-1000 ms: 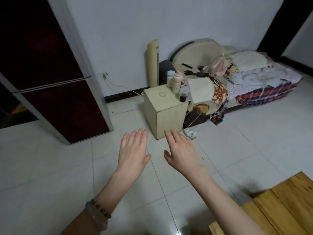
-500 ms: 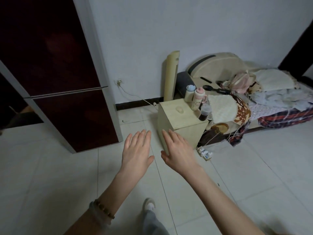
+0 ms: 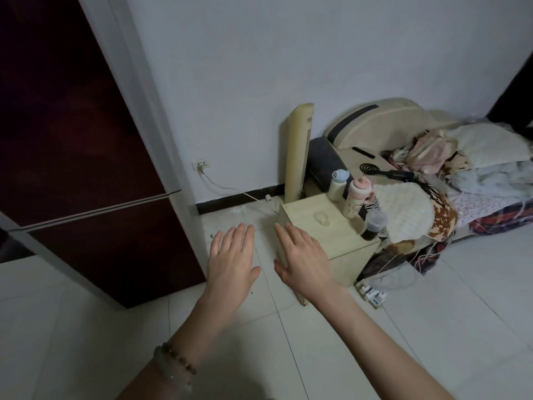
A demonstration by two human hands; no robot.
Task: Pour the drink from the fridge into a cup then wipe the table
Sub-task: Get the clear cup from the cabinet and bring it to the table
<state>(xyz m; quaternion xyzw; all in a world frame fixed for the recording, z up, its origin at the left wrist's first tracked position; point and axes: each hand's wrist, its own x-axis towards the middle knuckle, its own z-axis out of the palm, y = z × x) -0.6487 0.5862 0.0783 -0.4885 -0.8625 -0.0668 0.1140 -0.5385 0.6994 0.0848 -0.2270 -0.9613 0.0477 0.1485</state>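
The person is now closer to the dark red fridge [image 3: 86, 168] on the left, its doors shut and the drink not seen yet, with the left hand [image 3: 233, 264] and right hand [image 3: 302, 261] held out flat and empty.

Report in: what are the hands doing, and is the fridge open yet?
Left hand open, right hand open, both empty. Fridge doors closed, untouched. Wooden cabinet stands right of it.

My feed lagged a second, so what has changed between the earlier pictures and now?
The view swung left and nearer the fridge, which now fills more of the frame; the bedside cabinet shifted right in the picture. Left hand and right hand stay open, side by side, holding nothing. Fridge doors stay closed.
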